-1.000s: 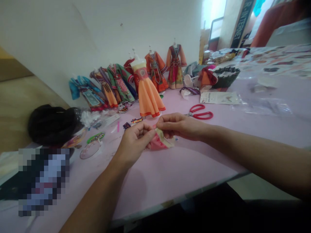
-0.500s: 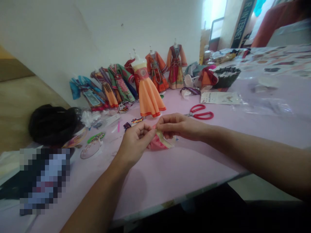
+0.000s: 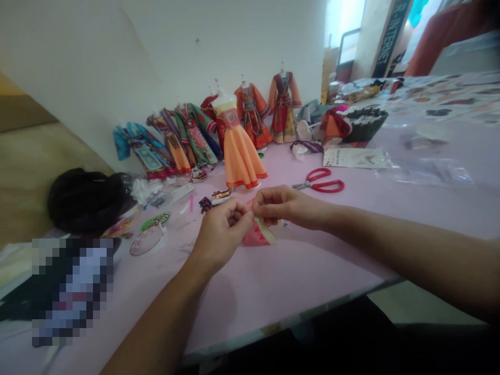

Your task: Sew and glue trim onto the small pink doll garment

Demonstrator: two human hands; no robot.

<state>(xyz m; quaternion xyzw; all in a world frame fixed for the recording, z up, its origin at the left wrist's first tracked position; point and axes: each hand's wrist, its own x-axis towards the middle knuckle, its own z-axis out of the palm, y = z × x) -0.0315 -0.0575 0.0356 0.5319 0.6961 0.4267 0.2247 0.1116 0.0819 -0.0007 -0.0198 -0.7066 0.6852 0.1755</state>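
Both my hands meet over the middle of the pink table (image 3: 297,271). My left hand (image 3: 219,234) and my right hand (image 3: 285,205) each pinch the top edge of a small pink and cream paper garment piece (image 3: 258,234), which hangs between them just above the table. Fingers of both hands are closed on it. Right behind my hands stands an orange paper dress on a small white mannequin (image 3: 238,148). Red-handled scissors (image 3: 322,182) lie just beyond my right hand.
A row of several colourful paper dresses (image 3: 187,133) leans along the white wall. A black bag (image 3: 86,198) and round stickers (image 3: 146,239) lie at the left. A dark basket (image 3: 365,125), paper sheets (image 3: 353,156) and clear plastic sleeves (image 3: 425,172) sit at the right.
My hands have shifted slightly lower and closer together, still pinching the paper piece, which now hangs more folded between them.
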